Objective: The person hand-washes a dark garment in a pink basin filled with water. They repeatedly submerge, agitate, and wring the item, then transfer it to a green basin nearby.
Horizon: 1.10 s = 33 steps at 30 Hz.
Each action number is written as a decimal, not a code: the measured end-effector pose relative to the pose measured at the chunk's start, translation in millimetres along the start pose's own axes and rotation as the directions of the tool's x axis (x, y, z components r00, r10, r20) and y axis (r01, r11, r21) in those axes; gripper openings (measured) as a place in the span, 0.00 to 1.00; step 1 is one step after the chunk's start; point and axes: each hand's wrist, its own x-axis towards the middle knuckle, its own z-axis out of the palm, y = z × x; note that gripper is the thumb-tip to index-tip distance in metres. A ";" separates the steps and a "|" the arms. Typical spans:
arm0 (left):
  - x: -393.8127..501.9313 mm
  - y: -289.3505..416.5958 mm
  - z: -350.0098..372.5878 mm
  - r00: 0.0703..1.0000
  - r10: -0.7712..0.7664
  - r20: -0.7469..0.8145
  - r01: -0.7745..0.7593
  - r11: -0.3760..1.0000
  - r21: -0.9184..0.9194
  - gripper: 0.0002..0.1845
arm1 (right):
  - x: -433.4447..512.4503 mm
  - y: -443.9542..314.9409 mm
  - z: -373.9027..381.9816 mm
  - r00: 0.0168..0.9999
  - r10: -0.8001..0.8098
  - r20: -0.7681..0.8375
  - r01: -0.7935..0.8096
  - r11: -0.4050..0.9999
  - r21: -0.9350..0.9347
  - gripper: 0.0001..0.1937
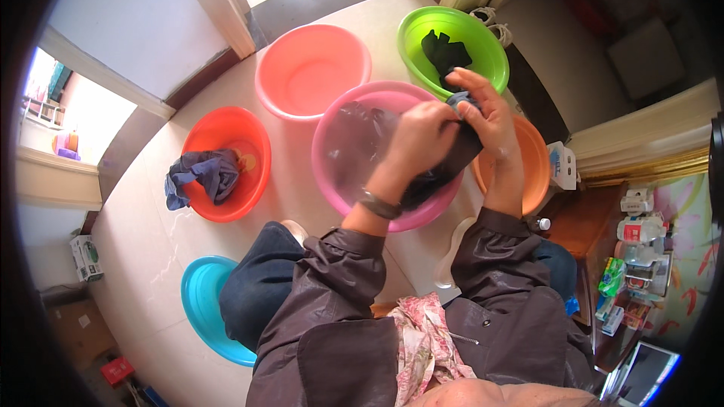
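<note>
Above a pink plastic basin [390,93] of murky water [356,152], my two hands grip a wet black cloth garment [432,183]. My left hand [421,138], with a dark bracelet on its wrist, is closed in a fist on the cloth. The thumb and fingers of my right hand [486,113] pinch a greyish bunched part of it near the basin's far right rim. The garment's lower part hangs down into the basin. Just beyond my right hand, a green basin [489,62] holds another black cloth [447,53].
A salmon basin [308,76] stands beyond the pink one, an orange basin [523,164] at its right. Blue-grey cloth [212,175] hangs over the rim of a red basin [257,141]. By my left knee is a blue basin [201,299]. A wooden cabinet [582,226] stands right.
</note>
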 end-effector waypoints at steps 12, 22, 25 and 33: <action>-35.5 -115.5 -9.0 0.870 -0.250 0.424 0.279 0.960 -0.005 0.23 | -9.8 16.9 4.1 0.845 0.532 0.063 -0.431 0.745 -0.508 0.14; -81.5 -178.8 -4.7 0.805 -0.564 0.186 0.546 0.826 0.142 0.42 | -9.6 -26.2 23.7 0.887 0.176 -0.427 -0.055 0.958 0.282 0.04; -64.0 -154.6 -12.7 0.872 -0.482 0.080 0.447 0.853 0.268 0.41 | -15.2 -43.1 17.9 0.877 0.033 -0.480 0.148 0.930 0.335 0.06; -17.7 -69.5 -26.5 0.923 -0.276 0.268 0.163 0.912 0.376 0.16 | -15.7 -58.4 3.6 0.686 -0.048 -0.726 0.344 0.901 0.266 0.09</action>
